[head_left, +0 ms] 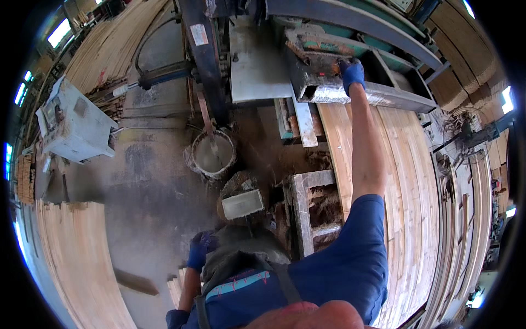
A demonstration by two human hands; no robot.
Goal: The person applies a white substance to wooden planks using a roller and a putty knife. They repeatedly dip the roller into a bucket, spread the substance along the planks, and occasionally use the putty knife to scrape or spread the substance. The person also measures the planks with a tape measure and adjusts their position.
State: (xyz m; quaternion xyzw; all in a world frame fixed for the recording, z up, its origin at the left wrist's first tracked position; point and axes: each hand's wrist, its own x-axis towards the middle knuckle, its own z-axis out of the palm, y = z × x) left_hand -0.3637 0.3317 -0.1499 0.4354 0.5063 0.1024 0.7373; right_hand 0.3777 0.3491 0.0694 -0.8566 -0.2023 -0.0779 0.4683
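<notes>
The right hand, in a blue glove, is stretched far out with the arm straight, its fingers curled down on the top of the grey-green metal machine at the far end of a long stack of pale wooden boards that runs along the right side. The left hand, also blue-gloved, hangs low and near on the left, fingers loosely bent; whether it grips anything cannot be told, though the ends of a few short wood strips lie just below it. Between the two hands, on the dusty concrete floor, stands a round bucket with a stick in it. A grey metal box sits far left.
</notes>
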